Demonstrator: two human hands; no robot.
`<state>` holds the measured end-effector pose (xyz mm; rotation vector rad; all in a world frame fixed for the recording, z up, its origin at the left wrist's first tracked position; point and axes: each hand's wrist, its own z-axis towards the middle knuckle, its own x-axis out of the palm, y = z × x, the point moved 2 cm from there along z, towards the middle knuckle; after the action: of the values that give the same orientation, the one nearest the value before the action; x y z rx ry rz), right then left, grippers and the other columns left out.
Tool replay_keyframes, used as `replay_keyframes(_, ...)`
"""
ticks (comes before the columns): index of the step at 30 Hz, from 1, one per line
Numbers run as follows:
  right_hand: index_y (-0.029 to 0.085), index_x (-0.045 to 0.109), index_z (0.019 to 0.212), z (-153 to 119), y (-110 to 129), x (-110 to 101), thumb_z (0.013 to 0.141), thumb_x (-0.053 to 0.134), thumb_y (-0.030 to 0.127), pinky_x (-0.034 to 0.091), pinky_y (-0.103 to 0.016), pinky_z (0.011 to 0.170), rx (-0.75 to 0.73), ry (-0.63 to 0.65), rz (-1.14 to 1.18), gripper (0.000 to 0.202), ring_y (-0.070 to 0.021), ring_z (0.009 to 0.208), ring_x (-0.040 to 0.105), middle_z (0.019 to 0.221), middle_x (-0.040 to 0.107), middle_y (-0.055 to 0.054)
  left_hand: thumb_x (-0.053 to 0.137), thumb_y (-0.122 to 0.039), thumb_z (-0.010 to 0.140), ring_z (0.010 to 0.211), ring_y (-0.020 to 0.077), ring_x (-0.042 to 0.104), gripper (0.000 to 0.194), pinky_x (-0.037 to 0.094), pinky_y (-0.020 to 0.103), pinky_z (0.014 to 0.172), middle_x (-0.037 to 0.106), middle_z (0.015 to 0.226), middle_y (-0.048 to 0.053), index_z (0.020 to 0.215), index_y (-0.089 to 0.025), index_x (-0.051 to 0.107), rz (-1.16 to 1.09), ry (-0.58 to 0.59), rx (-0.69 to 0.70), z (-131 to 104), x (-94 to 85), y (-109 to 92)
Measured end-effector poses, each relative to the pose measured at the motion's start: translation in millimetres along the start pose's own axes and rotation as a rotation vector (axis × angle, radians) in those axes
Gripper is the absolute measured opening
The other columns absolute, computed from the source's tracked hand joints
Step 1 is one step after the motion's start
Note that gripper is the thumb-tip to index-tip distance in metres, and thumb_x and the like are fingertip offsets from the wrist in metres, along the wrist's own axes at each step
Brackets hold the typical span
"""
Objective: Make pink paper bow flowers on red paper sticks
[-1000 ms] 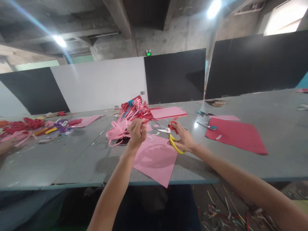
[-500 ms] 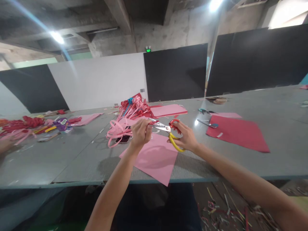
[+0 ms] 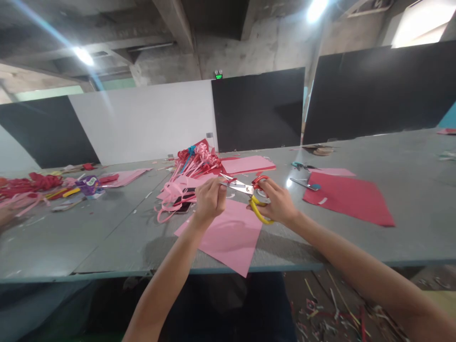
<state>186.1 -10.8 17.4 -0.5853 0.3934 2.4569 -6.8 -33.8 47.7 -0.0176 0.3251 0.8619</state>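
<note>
My right hand (image 3: 281, 205) grips a pair of scissors (image 3: 245, 189) with one red and one yellow handle loop, the blades parted and pointing left. My left hand (image 3: 210, 197) is closed, and a thin red strip (image 3: 232, 180) shows beyond its fingertips, at the blades. Whether the blades touch the strip is too small to tell. Curled pink paper strips (image 3: 164, 209) lie just left of this hand; its fingers hide any link to them. Beneath both hands a pink sheet (image 3: 231, 237) lies on the table, one corner past the front edge.
A bundle of pink and red ribbon flowers (image 3: 201, 156) lies behind, beside stacked pink sheets (image 3: 249, 164). A phone (image 3: 184, 207) is under the strips. Right: a red sheet (image 3: 351, 198) and a blue-tipped tool (image 3: 309, 185). Another person's hand (image 3: 5, 216) is far left, near a purple packet (image 3: 90, 186).
The scissors' blades and the red strip have shifted slightly between my hands. Both hands stay in nearly the same place, and the view has tilted a little.
</note>
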Motion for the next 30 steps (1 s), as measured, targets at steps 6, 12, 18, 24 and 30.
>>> replay_keyframes(6, 0.017, 0.059, 0.076, -0.8, -5.7, 3.1, 0.079, 0.045, 0.063, 0.025, -0.025, 0.048, -0.006, 0.096, -0.207, 0.048, -0.0144, 0.050, 0.054, 0.060, 0.060, -0.005, 0.028, -0.031, 0.093, 0.063, 0.0142, 0.055, 0.033, 0.036, 0.026, 0.057, 0.058, 0.066, 0.004, 0.078, -0.017, 0.055, -0.048, 0.077, -0.049, 0.2, 4.6, 8.4)
replay_keyframes(12, 0.017, 0.058, 0.074, 0.2, -11.2, 11.6, 0.082, 0.042, 0.059, 0.023, -0.024, 0.049, 0.184, 0.219, -0.191, 0.046, -0.0148, 0.051, 0.055, 0.059, 0.062, -0.005, 0.026, -0.036, 0.093, 0.062, 0.0151, 0.055, 0.038, 0.038, 0.027, 0.059, 0.056, 0.063, 0.004, 0.074, -0.018, 0.054, -0.120, 0.080, -0.115, 0.3, 3.1, 13.2)
replay_keyframes(18, 0.019, 0.056, 0.086, -2.7, -19.9, 19.7, 0.080, 0.047, 0.055, 0.022, -0.024, 0.050, 0.328, 0.298, -0.168, 0.038, -0.0186, 0.057, 0.058, 0.064, 0.063, -0.005, 0.028, -0.034, 0.092, 0.055, 0.0140, 0.046, 0.034, 0.034, 0.028, 0.055, 0.049, 0.058, 0.001, 0.070, -0.019, 0.050, -0.212, 0.011, -0.086, -1.8, -2.0, 11.0)
replay_keyframes(24, 0.021, 0.041, 0.079, -0.6, -18.6, 17.7, 0.079, 0.042, 0.056, 0.026, -0.024, 0.051, 0.398, 0.273, 0.092, 0.035, -0.0143, 0.050, 0.047, 0.058, 0.051, 0.001, 0.030, -0.034, 0.091, 0.055, 0.0139, 0.044, 0.032, 0.032, 0.027, 0.056, 0.045, 0.057, 0.000, 0.066, -0.020, 0.045, -0.284, 0.075, -0.055, 3.5, -5.8, 3.7)
replay_keyframes(30, 0.021, 0.037, 0.085, -0.9, -14.1, 17.2, 0.079, 0.038, 0.056, 0.035, -0.027, 0.056, 0.409, 0.249, 0.362, 0.036, -0.0145, 0.058, 0.046, 0.068, 0.049, 0.001, 0.042, -0.038, 0.086, 0.047, 0.0107, 0.035, 0.029, 0.026, 0.026, 0.050, 0.038, 0.053, -0.003, 0.062, -0.020, 0.041, -0.351, 0.089, -0.026, 18.0, -8.1, -9.0)
